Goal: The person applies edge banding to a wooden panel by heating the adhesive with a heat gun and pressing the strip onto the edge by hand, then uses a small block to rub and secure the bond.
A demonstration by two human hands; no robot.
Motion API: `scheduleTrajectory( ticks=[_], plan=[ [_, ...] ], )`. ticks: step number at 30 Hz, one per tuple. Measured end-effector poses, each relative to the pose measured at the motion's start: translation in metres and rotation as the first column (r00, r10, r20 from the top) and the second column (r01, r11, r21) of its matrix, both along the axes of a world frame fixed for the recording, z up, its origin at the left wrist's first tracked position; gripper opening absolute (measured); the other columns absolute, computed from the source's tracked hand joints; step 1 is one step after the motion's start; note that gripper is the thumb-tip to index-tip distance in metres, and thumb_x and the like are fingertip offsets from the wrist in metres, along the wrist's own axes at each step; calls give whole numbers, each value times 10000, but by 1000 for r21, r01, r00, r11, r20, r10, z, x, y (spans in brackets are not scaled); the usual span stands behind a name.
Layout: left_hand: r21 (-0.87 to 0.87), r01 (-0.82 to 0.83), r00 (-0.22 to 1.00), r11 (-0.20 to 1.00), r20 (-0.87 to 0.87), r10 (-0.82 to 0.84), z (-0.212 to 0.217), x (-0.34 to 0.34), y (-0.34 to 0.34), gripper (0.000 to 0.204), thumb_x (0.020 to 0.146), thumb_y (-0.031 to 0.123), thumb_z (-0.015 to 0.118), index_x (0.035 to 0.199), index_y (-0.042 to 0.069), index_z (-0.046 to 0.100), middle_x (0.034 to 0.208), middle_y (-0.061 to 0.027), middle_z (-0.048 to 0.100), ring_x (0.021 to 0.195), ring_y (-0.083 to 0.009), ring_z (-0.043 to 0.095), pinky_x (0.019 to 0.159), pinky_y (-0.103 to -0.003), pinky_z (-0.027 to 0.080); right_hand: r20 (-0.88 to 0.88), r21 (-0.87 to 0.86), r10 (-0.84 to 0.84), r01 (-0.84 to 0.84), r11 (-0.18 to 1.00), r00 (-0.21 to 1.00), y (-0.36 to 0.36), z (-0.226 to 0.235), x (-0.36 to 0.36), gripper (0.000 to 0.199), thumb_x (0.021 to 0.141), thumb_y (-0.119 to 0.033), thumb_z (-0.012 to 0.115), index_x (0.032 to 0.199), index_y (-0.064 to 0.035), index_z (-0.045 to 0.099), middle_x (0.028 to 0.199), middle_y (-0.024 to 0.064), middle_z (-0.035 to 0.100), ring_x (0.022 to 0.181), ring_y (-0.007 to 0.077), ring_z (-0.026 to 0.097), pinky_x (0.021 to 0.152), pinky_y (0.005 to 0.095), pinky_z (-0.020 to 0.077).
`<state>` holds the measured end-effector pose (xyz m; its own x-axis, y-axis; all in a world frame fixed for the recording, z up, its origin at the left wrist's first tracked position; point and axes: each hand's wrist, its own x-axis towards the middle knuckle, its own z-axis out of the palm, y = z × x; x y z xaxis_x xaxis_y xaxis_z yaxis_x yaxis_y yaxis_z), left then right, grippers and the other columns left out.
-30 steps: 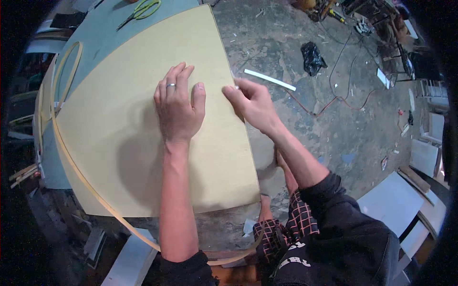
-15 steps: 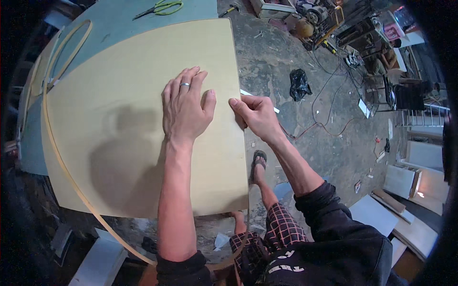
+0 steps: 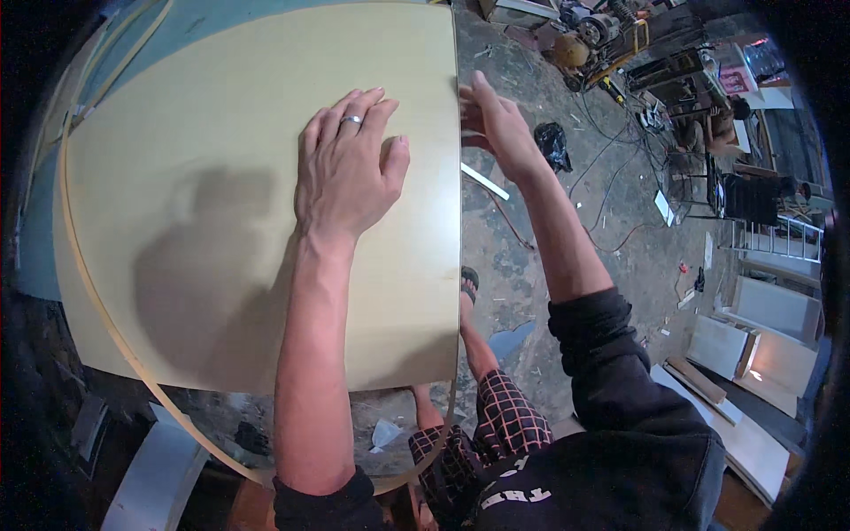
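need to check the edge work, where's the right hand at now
In the head view the right hand is at the right edge of the pale yellow board, near its far corner, just right of the left hand lying flat on top.

- Left hand flat, palm down on pale yellow board, ring on one finger.
- Right hand at the board's right edge, fingers spread.
- Thin edge strip loops round the board's left side.
- Black bag on concrete floor.
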<state>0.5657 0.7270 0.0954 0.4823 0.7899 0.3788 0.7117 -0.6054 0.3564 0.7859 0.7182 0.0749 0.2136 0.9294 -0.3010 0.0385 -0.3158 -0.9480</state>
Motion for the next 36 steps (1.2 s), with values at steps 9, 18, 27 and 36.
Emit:
scheduleTrajectory(
  ticks=[9,18,27,36],
  plan=[
    [40,-15,999,999,46,13,-7,0,3,385,904,276,513,1231,81,573,1318,-83,563,1291,-239,463,1111,-436,292,-160,1,-138,140,990,978,29,-1,-3,464,950,-345,610,1117,88,637,897,114,680,770,180,654,758,324,526],
    [25,-20,997,999,71,19,-4,-3,2,407,885,255,540,1244,67,569,1338,-96,546,1301,-246,452,1108,-434,298,-31,-9,5,-5,1000,999,34,14,0,331,906,-234,693,983,88,692,777,56,644,654,106,576,626,253,485],
    [68,-13,999,998,42,10,-12,-4,3,396,890,262,526,1231,72,591,1313,-98,566,1260,-257,495,1084,-430,336,172,206,-90,54,977,981,27,-12,6,629,967,-496,517,1141,100,619,1002,130,660,860,163,610,773,303,486],
    [-42,-20,1000,999,13,21,-6,10,1,468,914,282,538,1290,2,535,1351,-184,526,1299,-300,450,1122,-448,287,-552,405,7,261,877,834,33,-70,-19,835,947,-628,396,1527,-62,197,1526,151,329,1401,288,316,1162,341,212]
  ],
)
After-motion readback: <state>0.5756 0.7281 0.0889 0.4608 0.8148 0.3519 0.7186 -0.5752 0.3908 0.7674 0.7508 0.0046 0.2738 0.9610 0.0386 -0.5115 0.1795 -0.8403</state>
